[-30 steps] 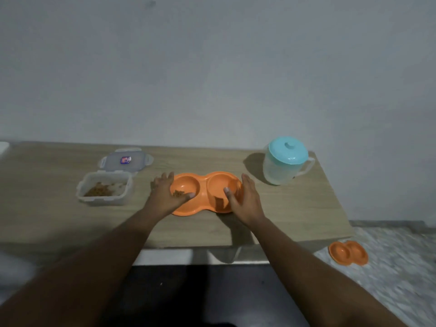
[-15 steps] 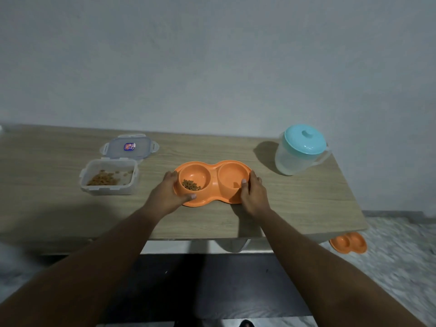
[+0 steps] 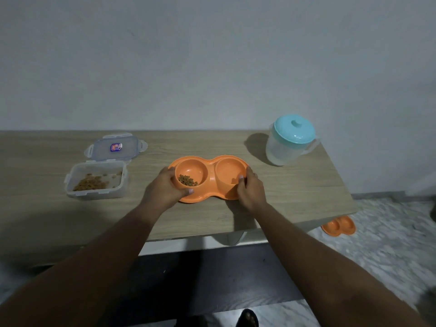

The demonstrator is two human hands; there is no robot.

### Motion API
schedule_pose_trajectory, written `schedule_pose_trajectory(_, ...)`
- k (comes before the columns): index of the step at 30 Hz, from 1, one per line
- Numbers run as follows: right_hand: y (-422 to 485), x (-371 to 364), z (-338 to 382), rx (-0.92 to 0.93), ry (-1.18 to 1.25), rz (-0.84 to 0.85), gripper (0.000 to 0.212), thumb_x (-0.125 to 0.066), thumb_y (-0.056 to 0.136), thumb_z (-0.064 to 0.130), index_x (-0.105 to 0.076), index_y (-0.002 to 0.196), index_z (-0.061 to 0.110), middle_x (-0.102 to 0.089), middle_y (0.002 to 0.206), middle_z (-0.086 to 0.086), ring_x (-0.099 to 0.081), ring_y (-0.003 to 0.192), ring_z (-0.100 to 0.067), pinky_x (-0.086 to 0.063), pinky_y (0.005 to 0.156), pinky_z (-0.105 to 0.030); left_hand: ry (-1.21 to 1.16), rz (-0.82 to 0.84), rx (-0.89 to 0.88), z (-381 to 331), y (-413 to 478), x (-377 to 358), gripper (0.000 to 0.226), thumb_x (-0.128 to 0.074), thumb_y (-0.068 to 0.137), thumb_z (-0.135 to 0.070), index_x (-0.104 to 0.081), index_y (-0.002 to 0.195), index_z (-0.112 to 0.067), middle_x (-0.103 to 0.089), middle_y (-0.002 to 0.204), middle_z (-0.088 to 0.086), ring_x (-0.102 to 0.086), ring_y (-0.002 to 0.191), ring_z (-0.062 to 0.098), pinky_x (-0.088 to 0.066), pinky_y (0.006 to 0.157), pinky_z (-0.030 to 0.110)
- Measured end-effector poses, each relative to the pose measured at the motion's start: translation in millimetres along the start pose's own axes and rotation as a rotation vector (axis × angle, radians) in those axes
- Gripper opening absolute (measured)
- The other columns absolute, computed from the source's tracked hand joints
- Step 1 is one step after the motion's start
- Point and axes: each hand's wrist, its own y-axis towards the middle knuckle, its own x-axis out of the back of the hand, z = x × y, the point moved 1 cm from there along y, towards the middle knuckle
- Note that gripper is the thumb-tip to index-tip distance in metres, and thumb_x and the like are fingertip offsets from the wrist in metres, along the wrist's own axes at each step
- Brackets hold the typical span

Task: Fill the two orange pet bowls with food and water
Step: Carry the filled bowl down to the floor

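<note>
Left hand: fingers wrapped over the left end of the orange plastic double pet bowl, thumb along the near rim. Right hand: same grip on the right end, thumb hooked over the rim into the right well. Both hands hold the bowl and nothing else. Bowl sits mid-desk and looks flat on the surface; can't tell if any weight is off it.

Left well: small heap of brown kibble, well under the rim. Right well: looks dry, but a thin layer of water wouldn't show in this light, so unconfirmed.

Further out: open clear plastic food box to the left, well apart, some kibble in it. Its snap-lock lid lies just behind. Clear plastic jug with a teal lid back right, near the bowl but not touching, lid on; fill level unreadable. All on the wood-grain desk. Second orange double bowl on the floor past the desk's right corner; contents unreadable.

Read: food step looks done for this bowl, water pending. The two-hand grip suggests squaring or shifting it. Likely next move: free the right hand, take the jug by its handle, pour into the right well. That needs the bowl flat, a slow tilt and the spout over the well centre. The wells adjoin, so overshoot wets the kibble. If carried once full, keep it level.
</note>
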Motion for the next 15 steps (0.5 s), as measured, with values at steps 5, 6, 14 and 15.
schedule_pose_trajectory(5, -15.6, 26.7, -15.7, -0.006, 0.008, -0.049, 0.047, -0.037, 0.103, 0.032, -0.036, 0.144, 0.010, -0.051, 0.135, -0.017, -0.053, 0.120, -0.034, -0.041, 0.099, -0.039, -0.005, 0.040, -0.023, -21.8, -6.5, -13.9, 0.090, -0.075, 0.040, -0.071, -0.058, 0.120, -0.031, -0.061, 0.113, -0.009, -0.063, 0.104, 0.021, -0.055, 0.090, 0.049)
schedule_pose_trajectory(6, -18.5, 33.0, -20.9, -0.007, 0.009, -0.057, 0.047, -0.037, 0.102, 0.034, -0.036, 0.144, 0.011, -0.051, 0.134, -0.017, -0.053, 0.120, -0.034, -0.041, 0.099, -0.039, -0.014, 0.044, -0.029, -27.2, -9.0, -19.2, 0.089, -0.076, 0.040, -0.070, -0.058, 0.119, -0.032, -0.062, 0.113, -0.010, -0.063, 0.103, 0.021, -0.055, 0.090, 0.049)
schedule_pose_trajectory(14, -48.4, 127.5, -88.5, -0.040, -0.028, -0.150, 0.045, -0.037, 0.101, 0.029, -0.038, 0.142, 0.010, -0.052, 0.132, -0.017, -0.055, 0.116, -0.035, -0.043, 0.095, -0.036, -0.051, 0.078, -0.050, -100.9, -36.0, -100.7, 0.087, -0.083, 0.038, -0.064, -0.060, 0.116, -0.032, -0.064, 0.109, -0.010, -0.065, 0.099, 0.019, -0.057, 0.087, 0.048)
schedule_pose_trajectory(15, -52.8, 143.3, -102.8, -0.040, -0.033, -0.160, 0.045, -0.037, 0.101, 0.029, -0.038, 0.142, 0.010, -0.052, 0.131, -0.018, -0.055, 0.115, -0.035, -0.043, 0.095, -0.036, -0.060, 0.078, -0.054, -116.0, -42.4, -114.7, 0.088, -0.083, 0.037, -0.063, -0.060, 0.116, -0.030, -0.064, 0.109, -0.009, -0.065, 0.099, 0.020, -0.057, 0.087, 0.048)
